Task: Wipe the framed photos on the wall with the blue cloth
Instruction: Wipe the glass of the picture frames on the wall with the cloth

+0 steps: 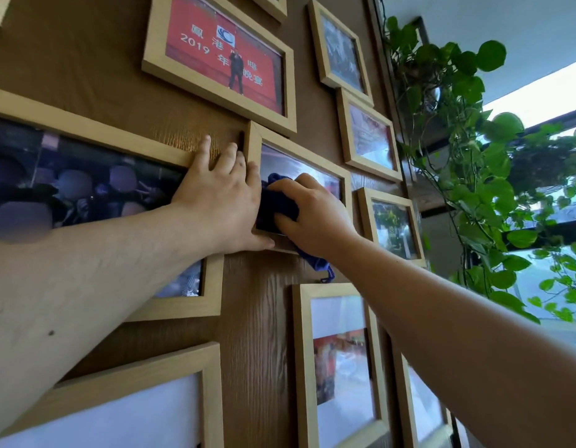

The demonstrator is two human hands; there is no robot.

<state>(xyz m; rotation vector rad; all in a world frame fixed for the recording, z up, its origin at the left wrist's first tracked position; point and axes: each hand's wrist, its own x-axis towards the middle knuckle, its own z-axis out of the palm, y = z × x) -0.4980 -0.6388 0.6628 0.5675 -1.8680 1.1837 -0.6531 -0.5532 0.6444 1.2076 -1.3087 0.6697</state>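
Several light wooden photo frames hang on a brown wood-grain wall (257, 318). My right hand (312, 215) presses a dark blue cloth (277, 205) against the glass of a small middle frame (299, 156). A corner of the cloth dangles below my wrist. My left hand (222, 195) lies flat with spread fingers on the wall and on that frame's left edge, its thumb under the frame's bottom left corner. A large dark group photo frame (86, 130) lies partly behind my left forearm.
A red-backed photo frame (220, 59) hangs just above. Three small frames (367, 137) run down the right side, and a tall frame (338, 367) hangs below the cloth. A leafy green vine (467, 176) trails beside the wall's right edge, in front of a window.
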